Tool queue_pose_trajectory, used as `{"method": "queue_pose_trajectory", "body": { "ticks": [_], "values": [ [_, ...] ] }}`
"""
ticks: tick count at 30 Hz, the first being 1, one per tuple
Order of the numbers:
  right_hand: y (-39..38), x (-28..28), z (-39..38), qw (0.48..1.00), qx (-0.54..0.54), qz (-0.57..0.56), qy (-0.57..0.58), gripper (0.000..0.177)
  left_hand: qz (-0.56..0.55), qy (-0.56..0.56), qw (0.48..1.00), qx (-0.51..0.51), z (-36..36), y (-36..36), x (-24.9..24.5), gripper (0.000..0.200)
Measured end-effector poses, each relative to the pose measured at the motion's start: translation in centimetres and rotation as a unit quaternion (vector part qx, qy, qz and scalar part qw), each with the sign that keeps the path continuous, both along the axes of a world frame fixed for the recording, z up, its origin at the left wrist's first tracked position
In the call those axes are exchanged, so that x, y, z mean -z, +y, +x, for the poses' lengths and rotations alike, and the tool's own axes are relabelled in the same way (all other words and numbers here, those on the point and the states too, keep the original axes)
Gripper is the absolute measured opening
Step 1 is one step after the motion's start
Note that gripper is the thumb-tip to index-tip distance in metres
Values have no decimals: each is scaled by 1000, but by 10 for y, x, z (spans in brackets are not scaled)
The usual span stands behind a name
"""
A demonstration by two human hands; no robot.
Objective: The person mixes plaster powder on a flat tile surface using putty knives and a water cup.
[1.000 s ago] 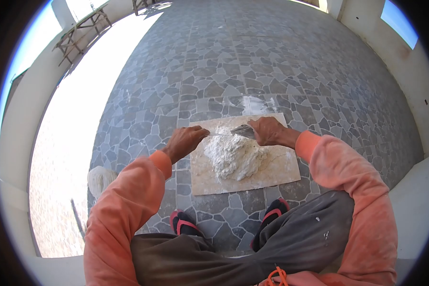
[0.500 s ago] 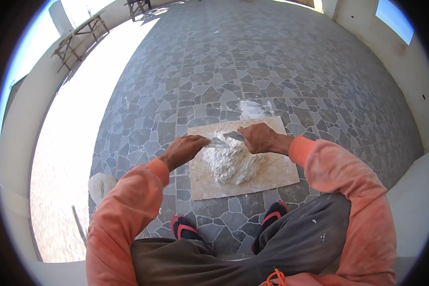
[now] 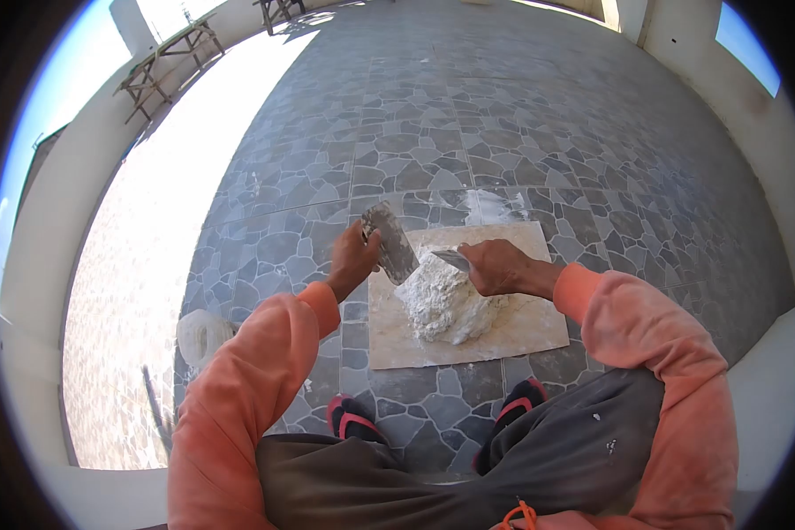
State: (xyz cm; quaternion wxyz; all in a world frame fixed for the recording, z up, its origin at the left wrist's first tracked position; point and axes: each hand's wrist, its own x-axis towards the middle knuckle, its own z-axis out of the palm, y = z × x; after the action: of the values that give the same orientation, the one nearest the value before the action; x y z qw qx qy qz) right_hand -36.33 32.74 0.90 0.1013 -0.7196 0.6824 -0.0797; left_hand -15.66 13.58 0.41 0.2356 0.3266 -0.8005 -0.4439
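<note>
My left hand [image 3: 353, 258] is closed round a rectangular plastering trowel [image 3: 389, 240], whose smeared metal face is tilted up, with its lower end by the pile's left edge. My right hand [image 3: 498, 267] grips a small trowel [image 3: 451, 259]; only its grey metal blade shows, pointing left just over the top of the pile, and its handle is hidden in my fist. Between and below both hands, a lumpy heap of white plaster [image 3: 450, 305] sits on a square beige board [image 3: 539, 329] on the floor.
My feet in red-strapped sandals [image 3: 355, 417] are just in front of the board. White residue [image 3: 493, 207] marks the stone-patterned floor [image 3: 309, 177] behind it. A whitish bucket-like container [image 3: 205, 337] stands left of my arm. Wooden trestles [image 3: 170, 64] stand far left.
My left hand has turned and drawn back from the other blade, swinging the plastering trowel up so its broad face shows. The right hand stays over the heap; the view has shifted slightly.
</note>
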Motion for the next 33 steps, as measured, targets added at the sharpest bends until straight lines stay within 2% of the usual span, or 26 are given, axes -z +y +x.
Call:
{"method": "queue_pose_trajectory", "body": {
  "ticks": [5, 8, 11, 17, 22, 25, 28, 31, 33],
  "values": [
    [0, -1, 14, 1000, 12, -15, -23, 36, 122, 11, 992, -43, -3, -3, -1, 30],
    [2, -1, 22, 999, 10, -40, -26, 36, 151, 30, 986, -58, -2, -2, -5, 28],
    [1, -4, 30, 998, 0, -53, -25, 33, 163, 27, 984, -62, -2, -10, 3, 27],
    [2, -7, 40, 997, -41, -61, -27, 29, 171, 21, 983, -69, -4, 4, -14, 28],
    [0, 4, 36, 996, -45, -80, -22, 30, 185, 36, 981, -38, -10, 0, -11, 28],
    [0, 1, 23, 999, -5, -48, 0, 32, 197, 23, 979, -37, -12, 5, -19, 28],
    [-4, 5, 5, 995, 95, -9, 0, 36, 187, 9, 982, -20, -12, 0, -19, 29],
    [-11, 0, -12, 987, 146, -43, -45, 42, 200, 33, 979, 1, -9, -6, -12, 30],
    [-10, -7, -20, 969, 203, -32, -135, 39, 227, 49, 973, 8, -5, -7, -12, 31]
  ]
}}
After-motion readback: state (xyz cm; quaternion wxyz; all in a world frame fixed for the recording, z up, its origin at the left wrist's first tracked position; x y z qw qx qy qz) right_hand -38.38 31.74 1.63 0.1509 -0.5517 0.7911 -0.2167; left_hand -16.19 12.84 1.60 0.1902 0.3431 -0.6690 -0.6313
